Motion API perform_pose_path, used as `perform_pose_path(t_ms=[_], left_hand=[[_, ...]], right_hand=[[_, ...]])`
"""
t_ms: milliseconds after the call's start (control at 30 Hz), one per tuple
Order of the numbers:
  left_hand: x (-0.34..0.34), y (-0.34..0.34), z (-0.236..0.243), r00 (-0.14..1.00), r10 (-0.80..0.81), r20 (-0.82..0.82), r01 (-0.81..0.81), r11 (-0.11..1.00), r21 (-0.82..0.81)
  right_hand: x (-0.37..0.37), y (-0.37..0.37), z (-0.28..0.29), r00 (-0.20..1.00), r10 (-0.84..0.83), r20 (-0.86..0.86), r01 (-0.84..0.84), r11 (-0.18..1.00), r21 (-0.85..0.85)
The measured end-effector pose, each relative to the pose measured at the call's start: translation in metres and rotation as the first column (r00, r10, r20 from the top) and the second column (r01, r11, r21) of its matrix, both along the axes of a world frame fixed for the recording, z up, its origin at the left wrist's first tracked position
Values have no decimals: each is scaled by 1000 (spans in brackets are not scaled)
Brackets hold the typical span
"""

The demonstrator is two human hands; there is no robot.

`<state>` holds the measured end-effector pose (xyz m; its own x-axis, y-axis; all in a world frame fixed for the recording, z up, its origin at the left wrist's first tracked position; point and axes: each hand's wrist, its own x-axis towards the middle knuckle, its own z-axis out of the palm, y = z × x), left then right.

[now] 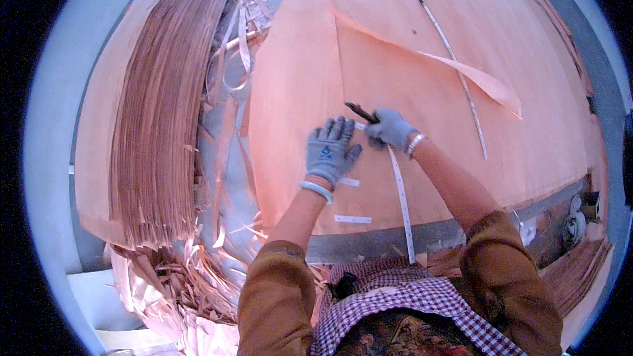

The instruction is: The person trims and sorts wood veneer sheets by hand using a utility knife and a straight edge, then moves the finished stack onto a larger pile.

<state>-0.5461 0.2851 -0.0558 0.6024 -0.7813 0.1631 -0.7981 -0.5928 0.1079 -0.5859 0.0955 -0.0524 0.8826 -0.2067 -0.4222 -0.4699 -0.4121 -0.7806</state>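
My left hand (pixel 328 150), in a grey glove, lies flat on a large pale wood veneer sheet (pixel 290 112) with its fingers stretched out. Just to its right, my gloved right hand (pixel 393 129) is closed around a slim dark tool (pixel 361 113). The tool points up and left; its exact kind is not plain. A long white perforated tape (pixel 403 204) runs from under the right hand toward my waist. Short white tape pieces (pixel 353 219) lie on the veneer below the left hand. A seam in the veneer runs upward from near my hands.
A thick veneer stack (pixel 165 99) stands at the left. Torn veneer scraps (pixel 224 158) fill the gap beside it and heap up (pixel 191 277) at lower left. A loose veneer flap (pixel 484 82) curls up at right, near a thin black-and-white rod (pixel 455 59). A dark table edge (pixel 369 245) is nearest me.
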Motion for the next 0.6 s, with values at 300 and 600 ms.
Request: perform_pose_path(t_ms=[300,600], left_hand=[[14,6,21,971,-35,-238,26,999,-41],[68,249,40,857,-427,-287,237,822,-517]], right_hand=[[-14,68,87,981,51,189,-98,964,249],[44,241,165,925,148,351,-150,988,-22]])
